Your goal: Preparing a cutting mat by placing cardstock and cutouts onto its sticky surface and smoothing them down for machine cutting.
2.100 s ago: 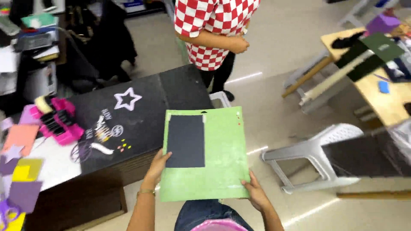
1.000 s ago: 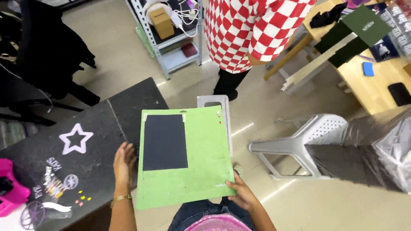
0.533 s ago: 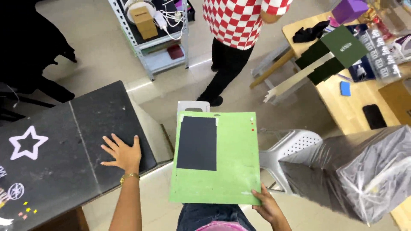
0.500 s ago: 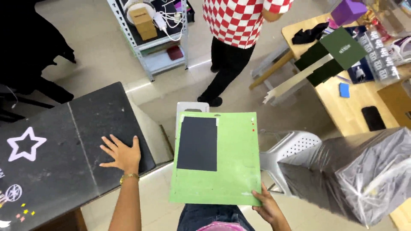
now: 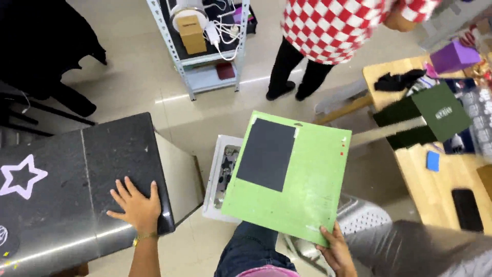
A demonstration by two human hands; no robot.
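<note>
My right hand [image 5: 335, 250] grips the lower right corner of a green cutting mat [image 5: 302, 190] and holds it up flat and tilted over my lap. A dark grey rectangular sheet [image 5: 266, 154] is stuck on the mat's upper left part. My left hand [image 5: 135, 204] rests palm down, fingers spread, on the near right corner of a black table [image 5: 92, 169] and holds nothing.
A white star [image 5: 20, 177] is drawn on the black table. A white bin [image 5: 220, 174] stands under the mat. A person in a red-and-white checked shirt [image 5: 338, 31] stands ahead. A metal shelf rack [image 5: 205, 46] is beyond. A wooden table [image 5: 435, 154] and a white plastic chair [image 5: 359, 220] are right.
My left hand let go of the mat and went down flat onto the black table. The mat, now in my right hand alone, swung right and tilted. My view turned right.
</note>
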